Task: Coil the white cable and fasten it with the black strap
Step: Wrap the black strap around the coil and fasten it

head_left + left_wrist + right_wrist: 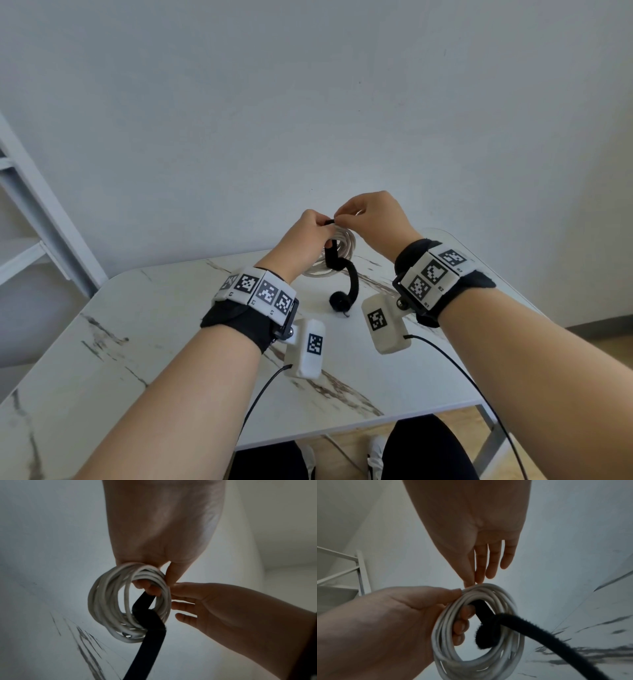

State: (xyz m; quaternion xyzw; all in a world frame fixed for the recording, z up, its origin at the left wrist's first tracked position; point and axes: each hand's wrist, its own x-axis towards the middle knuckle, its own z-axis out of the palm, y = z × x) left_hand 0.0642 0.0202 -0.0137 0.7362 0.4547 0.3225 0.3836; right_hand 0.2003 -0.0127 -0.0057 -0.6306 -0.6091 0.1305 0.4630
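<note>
A coil of white cable (346, 244) (106, 601) (488, 662) is held up above the marble-patterned table (164, 346). My left hand (317, 224) (161, 580) (458, 602) grips the coil, thumb on its top edge and fingers curled through its middle. The black strap (352, 277) (147, 639) (539, 630) runs through the coil and hangs down to its rolled end (340, 301) on the table. My right hand (339, 216) (470, 584) (175, 586) pinches the strap's short end at the top of the coil with thumb and forefinger, the other fingers straight.
A white wall stands just behind the table. A white metal shelf frame (37, 212) is at the left. Black leads (260, 394) hang from the wrist cameras over the table's near edge. My legs and shoes show below the table.
</note>
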